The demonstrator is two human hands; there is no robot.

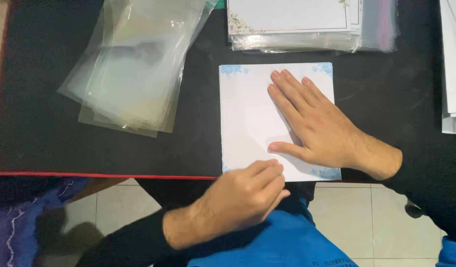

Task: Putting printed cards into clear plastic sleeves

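Right hand point(317, 123) lay flat and open, palm down, fingers spread toward 11 o'clock, pressing a white sheet with blue floral corners point(250, 118). Left hand point(243, 198) came in from 7 o'clock, fingers curled and pinched at the sheet's near edge; grip looked closed on that edge, though whether it actually held paper was hard to tell. Sheet sat on the black table mat point(35, 123), roughly centre, its near edge overhanging the red table edge point(89, 174) slightly.

Progress, judged: sheet looked like a folded or stacked card being squared or creased, not yet inside any sleeve. So the paper-handling step seemed underway, bagging not done.

At 10 o'clock from the sheet, well apart, lay a loose pile of clear plastic sleeves point(134, 64). At 12 o'clock, near, a stack of bordered sheets in clear wrap point(297, 24). At 3 o'clock, far edge, another white paper stack point(454, 69). Below: tiled floor point(346, 207), blue garment point(277, 242).
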